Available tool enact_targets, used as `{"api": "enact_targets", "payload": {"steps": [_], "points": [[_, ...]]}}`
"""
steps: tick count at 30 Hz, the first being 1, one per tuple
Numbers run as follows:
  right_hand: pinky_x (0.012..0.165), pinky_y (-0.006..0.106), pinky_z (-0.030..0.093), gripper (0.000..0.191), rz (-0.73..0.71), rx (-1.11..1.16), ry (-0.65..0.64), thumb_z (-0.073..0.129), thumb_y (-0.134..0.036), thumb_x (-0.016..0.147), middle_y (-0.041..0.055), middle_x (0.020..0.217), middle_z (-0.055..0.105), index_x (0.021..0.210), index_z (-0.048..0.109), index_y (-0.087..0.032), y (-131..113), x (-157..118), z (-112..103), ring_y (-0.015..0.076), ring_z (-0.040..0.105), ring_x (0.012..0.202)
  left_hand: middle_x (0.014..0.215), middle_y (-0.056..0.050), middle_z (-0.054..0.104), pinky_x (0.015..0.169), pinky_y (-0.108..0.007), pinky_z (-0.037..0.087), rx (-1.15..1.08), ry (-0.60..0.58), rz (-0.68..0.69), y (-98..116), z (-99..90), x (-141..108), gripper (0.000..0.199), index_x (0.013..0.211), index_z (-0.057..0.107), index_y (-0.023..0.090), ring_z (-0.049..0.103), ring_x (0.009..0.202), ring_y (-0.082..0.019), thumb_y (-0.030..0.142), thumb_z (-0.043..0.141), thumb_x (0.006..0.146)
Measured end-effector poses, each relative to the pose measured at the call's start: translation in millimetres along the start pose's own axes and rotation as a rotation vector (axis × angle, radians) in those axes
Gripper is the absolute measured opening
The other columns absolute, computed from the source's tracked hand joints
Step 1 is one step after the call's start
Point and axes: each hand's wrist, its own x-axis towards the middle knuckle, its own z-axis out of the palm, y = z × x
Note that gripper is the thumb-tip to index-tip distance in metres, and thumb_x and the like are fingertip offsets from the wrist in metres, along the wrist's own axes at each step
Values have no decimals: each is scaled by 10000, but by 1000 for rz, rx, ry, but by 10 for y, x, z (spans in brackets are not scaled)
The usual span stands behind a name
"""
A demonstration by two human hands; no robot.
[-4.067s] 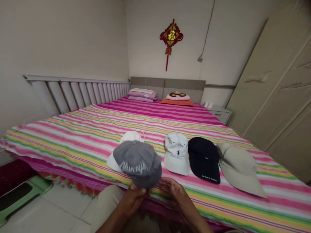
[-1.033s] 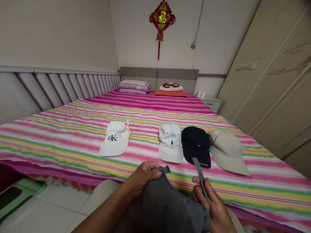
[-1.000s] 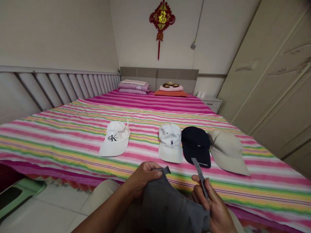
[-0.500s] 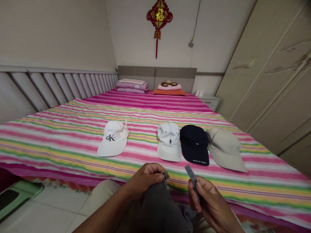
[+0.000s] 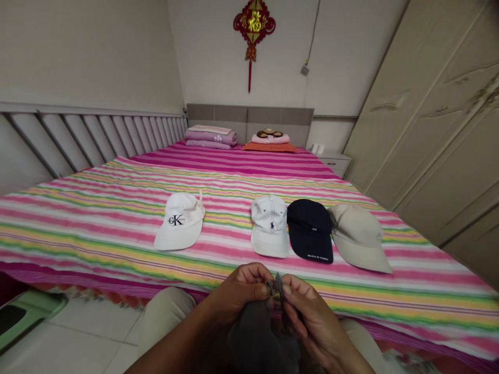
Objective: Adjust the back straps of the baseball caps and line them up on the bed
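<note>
A dark grey cap [image 5: 259,332] hangs below my hands over my lap, its lower part in shadow. My left hand [image 5: 244,285] is closed, pinching the cap's metal buckle [image 5: 272,289] between thumb and fingers. Closed on the cap's grey strap [image 5: 278,283], my right hand [image 5: 310,309] brings the strap's end up against the buckle. Whether the end is inside the buckle I cannot tell. Beyond my hands lie a white cap with a small dark emblem [image 5: 270,228], a navy cap [image 5: 310,228], a beige cap [image 5: 360,236] and, farther left, a white cap with black letters [image 5: 181,221].
A striped sheet [image 5: 128,218] covers the bed. Folded purple bedding [image 5: 210,137] and a pink and orange stack [image 5: 270,143] sit by the headboard [image 5: 249,117]. A green stool [image 5: 31,317] stands at lower left. A wardrobe [image 5: 429,114] rises on the right.
My right hand has moved left with the strap, from apart to right beside the buckle. My left hand keeps its hold and has shifted slightly right.
</note>
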Motion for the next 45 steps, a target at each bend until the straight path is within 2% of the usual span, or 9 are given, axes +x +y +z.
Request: {"api": "enact_targets", "payload": {"steps": [6, 15, 25, 35, 45], "points": [[281, 142, 151, 235, 82, 169, -55, 627, -356, 715, -128, 321, 321, 664, 514, -156, 45, 26, 1, -2, 131, 253, 604, -34, 649, 535, -187, 408, -51, 61, -7, -47, -24, 24, 165, 694, 621, 119, 577, 533, -97, 203, 720, 593], [284, 142, 144, 221, 82, 237, -32, 624, -324, 722, -126, 328, 330, 656, 473, -176, 110, 52, -16, 2, 134, 261, 595, -21, 630, 501, -158, 378, -83, 113, 21, -105, -91, 80, 179, 696, 585, 122, 554, 515, -74, 154, 722, 584], [288, 144, 131, 219, 114, 163, -83, 632, -302, 716, -127, 315, 325, 658, 461, -177, 125, 66, -93, 3, 136, 257, 582, -4, 603, 479, -157, 367, -98, 139, -23, -126, -123, 79, 223, 696, 566, 114, 526, 479, -60, 172, 737, 566], [289, 147, 120, 236, 126, 60, -67, 654, -320, 687, -123, 296, 336, 636, 482, -168, 85, 90, -82, -2, 142, 246, 592, -7, 601, 469, -153, 355, -85, 132, -49, -148, -172, 54, 189, 701, 580, 108, 524, 478, -57, 168, 722, 591], [327, 181, 123, 233, 26, -48, 4, 625, -333, 715, -119, 298, 338, 628, 485, -168, 123, 109, -34, 11, 164, 264, 576, -6, 601, 468, -156, 363, -92, 167, -51, -146, -184, 44, 182, 694, 597, 105, 525, 472, -59, 159, 727, 579]]}}
